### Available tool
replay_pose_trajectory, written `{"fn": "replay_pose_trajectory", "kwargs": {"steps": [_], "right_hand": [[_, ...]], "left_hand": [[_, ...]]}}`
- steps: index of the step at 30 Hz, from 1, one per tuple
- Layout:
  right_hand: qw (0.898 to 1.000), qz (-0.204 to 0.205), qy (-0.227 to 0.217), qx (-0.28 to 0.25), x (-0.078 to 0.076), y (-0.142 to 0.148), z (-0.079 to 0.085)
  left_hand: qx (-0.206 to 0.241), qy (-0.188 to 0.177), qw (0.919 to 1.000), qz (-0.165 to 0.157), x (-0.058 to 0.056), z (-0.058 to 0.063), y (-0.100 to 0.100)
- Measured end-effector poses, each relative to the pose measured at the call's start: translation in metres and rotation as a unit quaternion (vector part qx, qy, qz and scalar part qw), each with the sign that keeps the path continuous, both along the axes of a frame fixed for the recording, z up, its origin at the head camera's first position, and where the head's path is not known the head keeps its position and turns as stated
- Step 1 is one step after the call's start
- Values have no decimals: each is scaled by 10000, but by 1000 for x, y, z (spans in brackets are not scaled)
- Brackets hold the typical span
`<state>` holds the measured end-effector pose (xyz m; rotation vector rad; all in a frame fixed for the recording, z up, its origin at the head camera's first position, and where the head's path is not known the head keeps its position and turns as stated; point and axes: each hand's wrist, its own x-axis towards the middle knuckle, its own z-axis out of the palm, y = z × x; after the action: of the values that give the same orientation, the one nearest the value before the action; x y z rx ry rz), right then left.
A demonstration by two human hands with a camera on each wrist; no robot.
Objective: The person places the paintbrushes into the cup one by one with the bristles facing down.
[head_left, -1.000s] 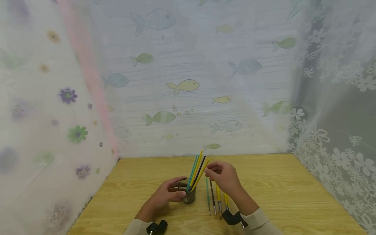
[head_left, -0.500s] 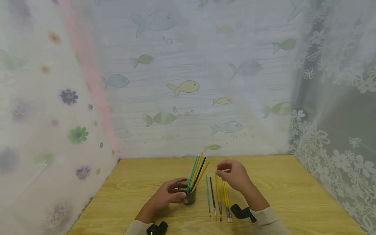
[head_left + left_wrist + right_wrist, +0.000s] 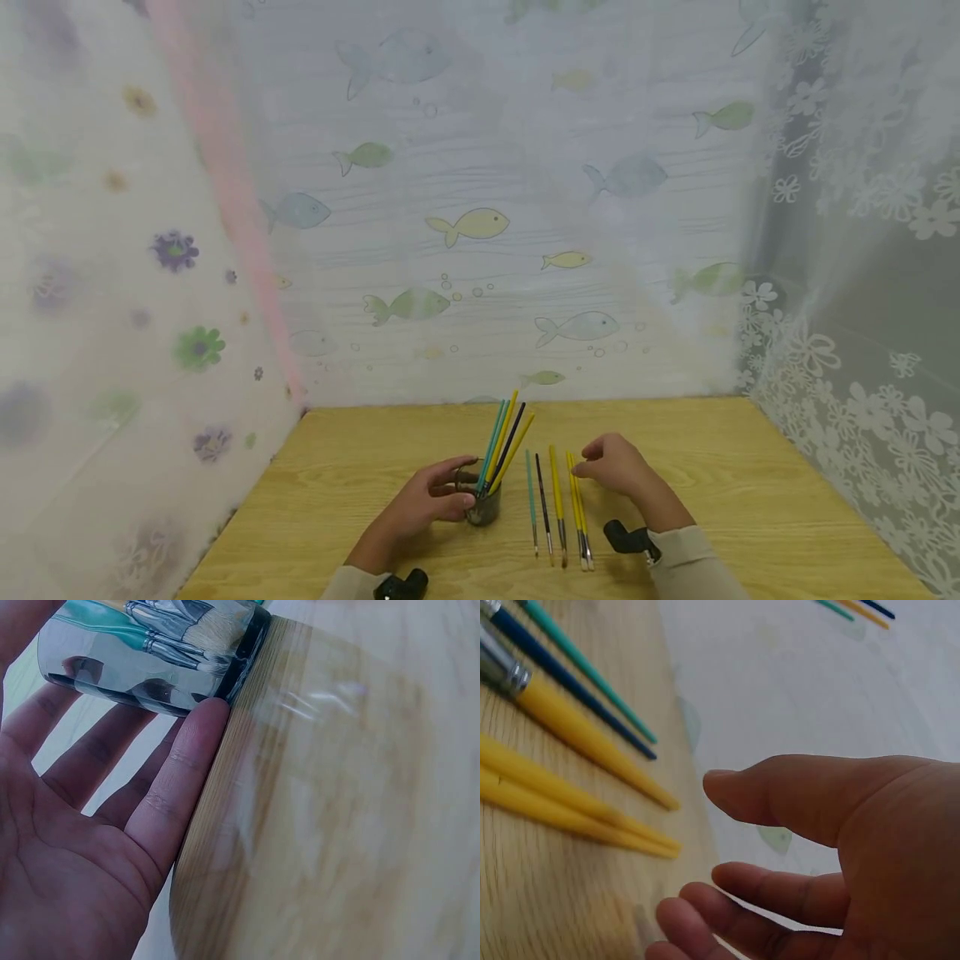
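Presently, the left hand (image 3: 429,502) curls round a clear cup (image 3: 483,509) of paintbrushes (image 3: 513,447) on the tabletop (image 3: 720,475); the right hand (image 3: 618,467), thumb and fingers parted, hovers beside two yellow brushes (image 3: 576,500) lying there.

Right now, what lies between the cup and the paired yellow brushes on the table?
In the head view, a teal brush, a dark brush and a thicker yellow brush lie there, in that order from the glass cup toward the yellow pair.
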<state>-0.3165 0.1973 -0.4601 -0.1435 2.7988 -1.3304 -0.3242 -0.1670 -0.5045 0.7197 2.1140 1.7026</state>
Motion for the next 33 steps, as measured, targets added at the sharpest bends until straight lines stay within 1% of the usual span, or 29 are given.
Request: {"fn": "replay_pose_trajectory", "kwargs": {"steps": [3,7,10,18,26,33], "right_hand": [[9998,48,-190,46,-3,6,-5],[9993,71,-358,-92,-4,11,-7],[9992,73,-366,-105,-4,13,-8],[9992,111,-385,-63,-4,15,-8],[9989,16,-471,-6,-4,16,-10],[9988,-18,-469,-139,-2,13,-10]], "left_hand": [[-4,-27,10000,14,0,-1,0],[-35,-54,10000,17,1,1,0],[-63,-27,10000,29,2,3,0],[-111,1,9999,32,2,3,0],[-75,-8,9999,73,4,3,0],[-86,-2,9999,51,4,4,0]]}}
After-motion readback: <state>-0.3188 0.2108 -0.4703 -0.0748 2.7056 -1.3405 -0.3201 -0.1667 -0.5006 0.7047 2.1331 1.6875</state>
